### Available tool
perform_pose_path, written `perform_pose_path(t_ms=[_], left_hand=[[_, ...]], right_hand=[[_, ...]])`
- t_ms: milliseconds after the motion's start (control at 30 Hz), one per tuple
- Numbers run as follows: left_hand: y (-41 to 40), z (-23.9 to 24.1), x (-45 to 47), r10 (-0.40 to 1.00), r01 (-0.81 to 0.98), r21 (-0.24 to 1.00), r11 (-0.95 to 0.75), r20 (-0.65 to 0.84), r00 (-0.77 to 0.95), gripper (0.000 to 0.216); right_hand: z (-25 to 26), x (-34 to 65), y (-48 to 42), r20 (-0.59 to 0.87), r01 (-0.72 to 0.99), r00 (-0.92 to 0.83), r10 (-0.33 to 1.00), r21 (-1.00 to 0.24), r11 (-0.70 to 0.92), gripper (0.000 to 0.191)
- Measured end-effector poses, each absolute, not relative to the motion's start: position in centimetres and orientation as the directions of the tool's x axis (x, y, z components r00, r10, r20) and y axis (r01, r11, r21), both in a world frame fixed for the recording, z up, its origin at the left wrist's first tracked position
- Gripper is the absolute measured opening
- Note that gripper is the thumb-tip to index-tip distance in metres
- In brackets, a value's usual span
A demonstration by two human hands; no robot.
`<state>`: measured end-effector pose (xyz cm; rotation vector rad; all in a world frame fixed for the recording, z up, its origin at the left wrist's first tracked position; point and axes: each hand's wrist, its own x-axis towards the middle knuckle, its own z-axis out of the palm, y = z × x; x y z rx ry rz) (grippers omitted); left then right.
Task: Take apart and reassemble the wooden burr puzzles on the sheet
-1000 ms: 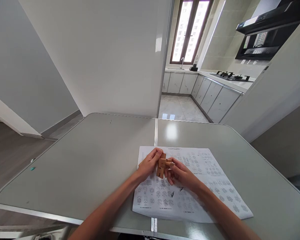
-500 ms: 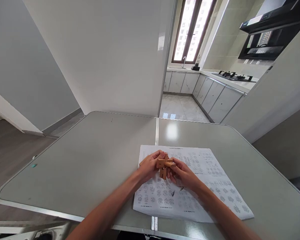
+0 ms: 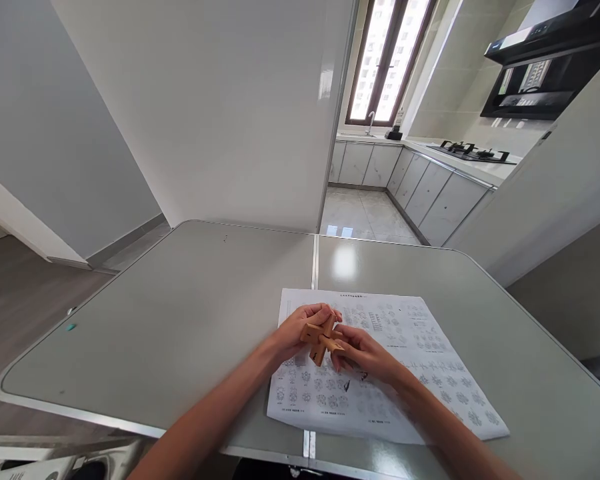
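Observation:
Between my hands is a wooden burr puzzle [image 3: 322,341] made of several interlocked light-brown bars that cross one another, with small dark marks on some ends. My left hand [image 3: 304,327] is closed on its left and upper side. From the right, the fingers of my right hand [image 3: 361,350] pinch a bar; some fingertips are hidden behind the wood. Under both hands lies a large white printed sheet [image 3: 395,393] covered with rows of small diagrams.
The grey folding table [image 3: 180,320] has a metal seam [image 3: 315,263] down its middle. A small teal bit [image 3: 71,327] lies near its left edge. Beyond stand a white wall panel [image 3: 220,120] and a kitchen counter [image 3: 445,157] with a stove [image 3: 473,152].
The wooden puzzle has tilted, its lower bar swinging to the left. My hands turned with it and stay closed on it. The camera view has shifted slightly.

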<state>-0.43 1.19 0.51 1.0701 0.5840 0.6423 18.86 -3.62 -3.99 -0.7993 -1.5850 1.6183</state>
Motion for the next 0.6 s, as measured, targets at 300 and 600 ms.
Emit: perform_pose_path(t_ms=[300,600], left_hand=[[1.8,-0.4,-0.2,0.765,-0.223,0.896,0.385,-0.174,0.620,0.051],[4.4,-1.7,-1.1,0.999,-0.351,0.936,-0.020,0.034,0.034,0.031]], right_hand=[[-4.8,19.6,-3.7,-0.007,-0.275,-0.667,0.745,-0.927,-0.255,0.038],[-3.8,20.6,-2.6,-0.069,-0.650,-0.227,0.971,-0.732,-0.204,0.019]])
